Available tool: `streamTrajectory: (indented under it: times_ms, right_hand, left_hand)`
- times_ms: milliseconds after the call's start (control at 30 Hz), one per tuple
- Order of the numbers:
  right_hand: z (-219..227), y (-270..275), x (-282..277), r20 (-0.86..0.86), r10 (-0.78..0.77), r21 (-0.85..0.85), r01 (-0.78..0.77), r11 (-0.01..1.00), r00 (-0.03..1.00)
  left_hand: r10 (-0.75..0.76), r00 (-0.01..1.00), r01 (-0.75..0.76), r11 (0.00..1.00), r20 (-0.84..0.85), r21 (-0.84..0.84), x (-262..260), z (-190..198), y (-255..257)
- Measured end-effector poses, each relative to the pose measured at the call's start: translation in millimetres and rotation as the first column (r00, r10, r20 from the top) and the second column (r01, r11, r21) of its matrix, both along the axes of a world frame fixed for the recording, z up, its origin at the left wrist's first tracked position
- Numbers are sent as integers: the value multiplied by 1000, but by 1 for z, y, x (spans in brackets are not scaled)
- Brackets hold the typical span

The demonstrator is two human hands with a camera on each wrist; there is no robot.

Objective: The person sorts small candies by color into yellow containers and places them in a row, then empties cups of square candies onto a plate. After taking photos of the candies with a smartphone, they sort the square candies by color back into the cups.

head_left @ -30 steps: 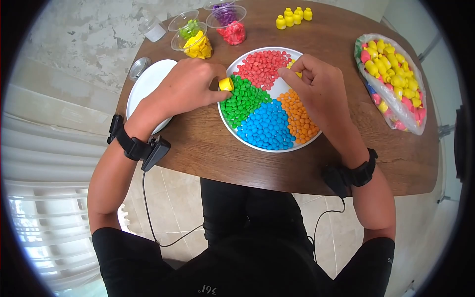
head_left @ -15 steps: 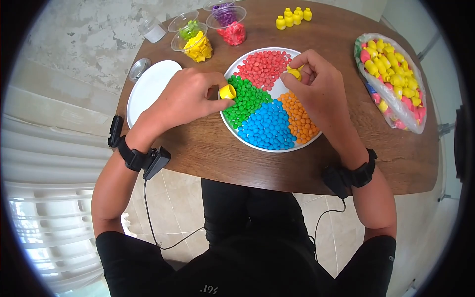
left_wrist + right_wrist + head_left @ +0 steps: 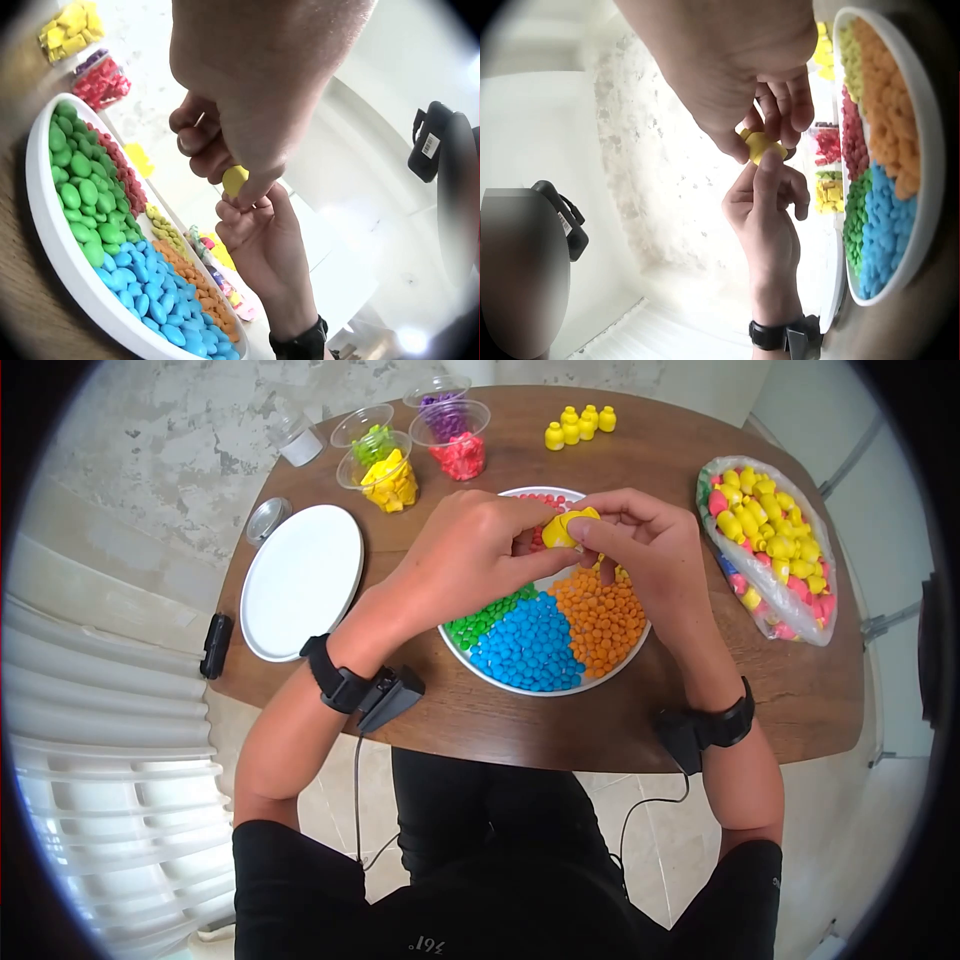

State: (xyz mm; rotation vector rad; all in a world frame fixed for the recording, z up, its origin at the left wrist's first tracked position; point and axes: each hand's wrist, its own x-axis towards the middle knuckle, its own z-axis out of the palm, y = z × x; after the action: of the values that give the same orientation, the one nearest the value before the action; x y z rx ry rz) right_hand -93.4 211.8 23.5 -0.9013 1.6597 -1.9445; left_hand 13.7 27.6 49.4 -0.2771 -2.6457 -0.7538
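Note:
Above the round plate [image 3: 461,650] of sorted candies, both hands meet around one small yellow bottle [image 3: 560,531]. My left hand [image 3: 462,556] pinches its body between thumb and fingers. At the other end, my right hand [image 3: 650,550] pinches the narrower part, which shows between the fingertips in the right wrist view [image 3: 745,134]. On the plate lie green [image 3: 485,622], blue [image 3: 527,643] and orange [image 3: 603,622] candies; the red ones [image 3: 537,497] are partly hidden by the hands. Some yellow candies [image 3: 166,229] show in the left wrist view.
An empty white plate [image 3: 302,582] lies at the left. Clear cups with yellow [image 3: 391,485], green, purple and red pieces [image 3: 462,457] stand at the back left. Several yellow bottles [image 3: 571,429] stand at the back; a plastic bag [image 3: 775,550] of yellow and pink bottles lies right.
My left hand has moved right with its yellow piece to the one in my right hand, and the two now touch as one bottle. The head view has shifted slightly.

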Motion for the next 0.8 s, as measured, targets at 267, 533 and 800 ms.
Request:
streamTrajectory:
  times_ms: [267, 533, 800]
  right_hand:
    - [4, 3, -11, -72, -82, -27, 80, 996, 994]
    - [-3, 0, -4, -130, -121, 54, 129, 990, 984]
    - [1, -2, 8, -129, -77, 0, 78, 997, 989]
  left_hand:
    - [-32, 999, 38, 989, -42, 145, -17, -8, 7]
    - [-14, 998, 16, 999, -68, 32, -9, -19, 3]
    - [-8, 992, 14, 999, -129, 41, -4, -24, 6]
